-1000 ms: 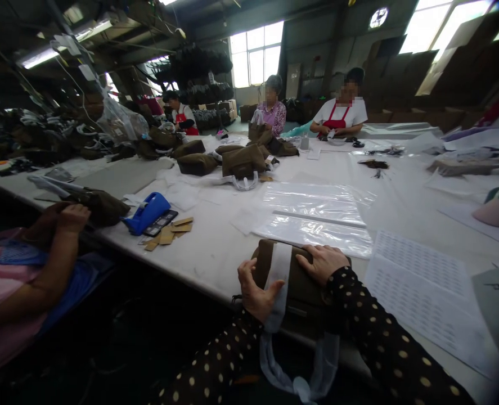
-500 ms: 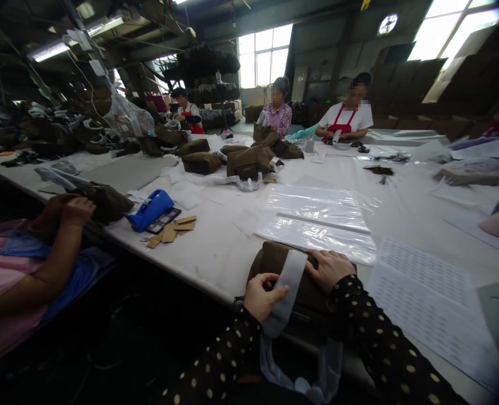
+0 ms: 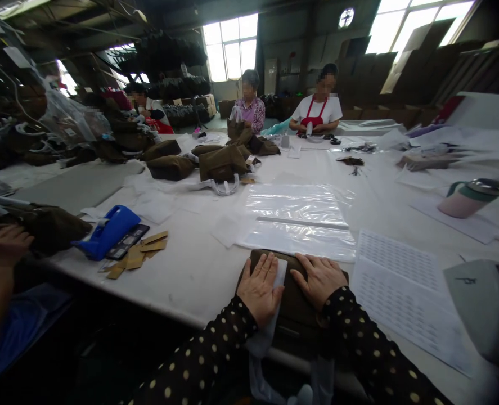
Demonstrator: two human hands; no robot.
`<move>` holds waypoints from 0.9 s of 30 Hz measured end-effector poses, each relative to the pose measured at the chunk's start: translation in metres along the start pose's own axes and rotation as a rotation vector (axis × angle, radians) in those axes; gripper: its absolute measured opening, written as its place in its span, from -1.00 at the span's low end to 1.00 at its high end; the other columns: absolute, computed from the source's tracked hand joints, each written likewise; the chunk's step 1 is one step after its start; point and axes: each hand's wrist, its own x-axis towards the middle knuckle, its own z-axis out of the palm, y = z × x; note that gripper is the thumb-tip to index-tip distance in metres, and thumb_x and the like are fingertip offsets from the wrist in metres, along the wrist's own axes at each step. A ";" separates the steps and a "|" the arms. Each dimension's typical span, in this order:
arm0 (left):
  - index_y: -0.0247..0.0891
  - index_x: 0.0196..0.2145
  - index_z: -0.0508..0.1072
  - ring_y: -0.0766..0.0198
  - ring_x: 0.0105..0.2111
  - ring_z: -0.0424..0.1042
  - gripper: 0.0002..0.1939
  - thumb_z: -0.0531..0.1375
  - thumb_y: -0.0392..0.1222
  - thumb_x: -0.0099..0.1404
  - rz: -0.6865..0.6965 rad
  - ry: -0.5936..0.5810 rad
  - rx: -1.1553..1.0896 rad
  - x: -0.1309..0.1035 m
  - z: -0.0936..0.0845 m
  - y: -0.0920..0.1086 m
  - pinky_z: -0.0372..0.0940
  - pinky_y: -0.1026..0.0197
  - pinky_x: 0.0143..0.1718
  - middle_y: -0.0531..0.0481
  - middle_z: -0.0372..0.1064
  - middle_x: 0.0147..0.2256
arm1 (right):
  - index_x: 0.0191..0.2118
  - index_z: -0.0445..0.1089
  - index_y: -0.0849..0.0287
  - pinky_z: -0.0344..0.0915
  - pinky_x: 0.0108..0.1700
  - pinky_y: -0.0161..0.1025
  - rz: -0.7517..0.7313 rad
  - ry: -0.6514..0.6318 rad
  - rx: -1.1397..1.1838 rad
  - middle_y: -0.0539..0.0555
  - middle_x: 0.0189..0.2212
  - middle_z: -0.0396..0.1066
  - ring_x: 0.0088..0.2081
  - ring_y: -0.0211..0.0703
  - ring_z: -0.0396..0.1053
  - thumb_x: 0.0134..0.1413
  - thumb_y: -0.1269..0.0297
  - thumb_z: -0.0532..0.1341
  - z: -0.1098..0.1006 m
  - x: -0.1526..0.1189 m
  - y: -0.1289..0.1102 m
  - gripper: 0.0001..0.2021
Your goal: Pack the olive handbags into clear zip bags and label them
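A dark brown bag (image 3: 293, 315) lies at the table's front edge, its plastic-wrapped handles (image 3: 257, 377) hanging down toward me. Across its left part runs a white strip (image 3: 279, 275) of thin sheet material. My left hand (image 3: 261, 287) is spread flat over that strip, pressing it against the bag. To its right, my right hand (image 3: 320, 278) rests with fingers stretched out on the bag's upper side. Just beyond the bag lies a stack of clear plastic bags (image 3: 295, 219).
Left are a blue tape dispenser (image 3: 108, 230), a dark phone-like slab (image 3: 126, 242) and tan tags (image 3: 137, 256). Printed sheets (image 3: 401, 287), a cup (image 3: 464, 198) and a grey device (image 3: 481, 304) stand right. More brown bags (image 3: 221, 163) lie farther back. A co-worker's hand (image 3: 7, 242) is at far left.
My left hand has gone from pinching the white strip to lying flat on it. My right hand stays on the bag. The view has turned to the right.
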 end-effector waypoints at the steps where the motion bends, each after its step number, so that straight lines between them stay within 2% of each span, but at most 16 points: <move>1: -0.32 0.22 -0.06 0.05 0.23 -0.14 -0.42 -0.09 -0.03 0.32 0.006 0.002 0.005 0.001 0.005 -0.003 -0.17 -0.17 0.17 -0.15 -0.10 0.23 | 0.13 0.17 0.08 -0.07 0.09 0.03 -0.011 0.019 -0.011 0.17 0.03 0.28 0.04 0.06 0.20 0.13 -0.03 -0.05 0.004 0.002 0.001 -0.50; 4: -0.27 0.22 -0.05 0.05 0.24 -0.19 -0.43 -0.07 -0.05 0.31 -0.007 -0.005 0.004 0.003 0.018 -0.006 -0.26 -0.21 0.17 -0.12 -0.13 0.24 | 0.17 0.10 0.02 -0.27 0.15 0.16 -0.035 0.031 -0.029 0.18 0.16 0.10 0.16 0.11 0.03 0.12 -0.03 -0.04 0.014 0.009 0.002 -0.48; 8: -0.29 0.21 -0.02 0.09 0.23 -0.15 -0.44 -0.07 -0.06 0.30 -0.065 -0.038 -0.011 0.011 0.028 -0.005 -0.30 -0.20 0.18 -0.11 -0.08 0.23 | 0.16 0.12 0.01 -0.19 0.14 0.13 -0.005 -0.025 -0.011 0.20 0.15 0.10 0.13 0.13 0.08 0.10 -0.02 0.00 0.017 0.020 0.000 -0.48; 11: -0.26 0.20 0.01 0.09 0.22 -0.13 -0.45 -0.05 -0.06 0.29 -0.078 -0.049 -0.009 0.014 0.026 -0.004 -0.23 -0.20 0.18 -0.08 -0.05 0.22 | 0.14 0.14 0.04 -0.04 0.07 0.04 0.013 -0.047 0.038 0.18 0.06 0.24 0.03 0.07 0.20 0.11 0.00 0.00 0.012 0.025 0.000 -0.50; 14: -0.24 0.20 0.02 0.09 0.22 -0.12 -0.45 -0.04 -0.07 0.29 -0.093 -0.063 -0.006 0.012 0.022 -0.004 -0.17 -0.20 0.16 -0.06 -0.04 0.22 | 0.10 0.20 0.09 0.08 -0.04 -0.04 0.013 -0.090 0.090 0.15 -0.13 0.39 -0.11 0.01 0.30 0.15 -0.02 -0.08 0.011 0.029 0.000 -0.52; 16: -0.23 0.21 0.00 0.08 0.22 -0.12 -0.45 -0.05 -0.07 0.29 -0.108 -0.072 -0.012 0.012 0.022 -0.003 -0.17 -0.22 0.16 -0.06 -0.06 0.23 | 0.10 0.20 0.11 0.07 -0.03 -0.02 0.000 -0.083 0.075 0.16 -0.12 0.39 -0.10 0.03 0.30 0.17 -0.01 -0.09 0.016 0.032 -0.002 -0.52; 20: -0.22 0.22 -0.04 0.05 0.22 -0.14 -0.42 -0.05 -0.03 0.29 -0.133 -0.077 -0.045 0.013 0.028 0.003 -0.19 -0.27 0.16 -0.07 -0.10 0.23 | 0.15 0.13 0.08 -0.10 0.09 0.06 -0.032 -0.005 0.028 0.19 0.07 0.23 0.05 0.06 0.18 0.17 0.07 -0.05 0.028 0.035 -0.005 -0.54; 24: -0.20 0.22 -0.05 0.03 0.22 -0.12 -0.42 -0.07 0.00 0.30 -0.150 -0.070 -0.106 0.010 0.024 0.007 -0.17 -0.30 0.15 -0.08 -0.10 0.23 | 0.10 0.20 0.12 0.02 -0.02 -0.03 -0.041 -0.015 0.033 0.15 -0.10 0.38 -0.11 0.00 0.30 0.18 0.09 -0.06 0.026 0.033 -0.007 -0.57; 27: -0.17 0.20 0.02 0.04 0.19 -0.02 -0.44 -0.08 0.05 0.30 -0.089 -0.086 -0.244 0.010 0.011 -0.013 -0.05 -0.23 0.13 -0.07 0.01 0.20 | 0.03 0.27 0.13 0.06 -0.11 -0.08 -0.066 0.001 0.035 0.13 -0.21 0.42 -0.20 -0.02 0.32 0.18 0.09 -0.06 0.019 0.029 -0.012 -0.60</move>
